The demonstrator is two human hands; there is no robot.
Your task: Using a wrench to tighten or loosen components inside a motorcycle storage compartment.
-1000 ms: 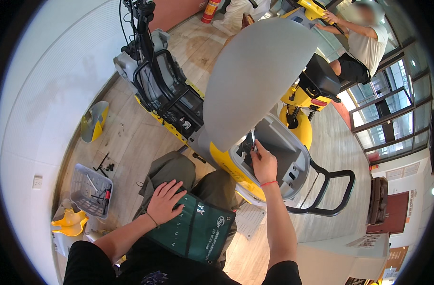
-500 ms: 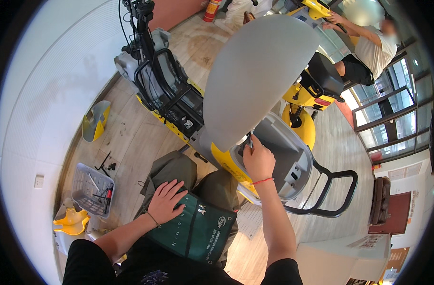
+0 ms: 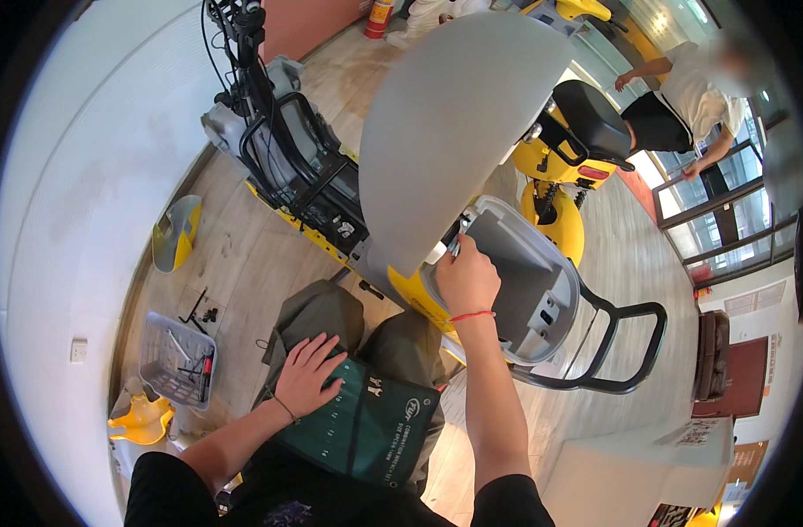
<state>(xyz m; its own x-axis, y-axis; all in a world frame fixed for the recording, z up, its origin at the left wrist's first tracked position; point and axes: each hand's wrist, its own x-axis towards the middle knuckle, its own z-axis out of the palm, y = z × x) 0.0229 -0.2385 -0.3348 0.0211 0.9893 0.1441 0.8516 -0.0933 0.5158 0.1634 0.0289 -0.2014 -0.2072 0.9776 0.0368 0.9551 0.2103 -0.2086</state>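
My right hand (image 3: 468, 279) is closed on a short silver tool (image 3: 455, 247) that looks like a wrench, mostly hidden by the fingers. It is at the hinge side of a scooter's grey storage bin (image 3: 542, 338), where the raised grey lid (image 3: 458, 132) joins the yellow-edged body. Across my lap lies a dark green wrench pouch (image 3: 379, 430), which has a black strap and pale printing. Flat on its left part rests my left hand (image 3: 310, 376), fingers spread, gripping nothing.
A stripped scooter frame (image 3: 300, 176) stands ahead-left. On the floor at left are a grey basket of tools (image 3: 169, 386), a yellow-grey panel (image 3: 177, 233) and a yellow part (image 3: 144, 420). A black rear rack (image 3: 625, 351) sticks out right. Another person (image 3: 682, 101) stands beyond a yellow scooter (image 3: 559, 220).
My right hand has shifted slightly left in view, still at the hinge. The left hand stays on the pouch. The other person has let go of the yellow scooter's handlebar and stepped right.
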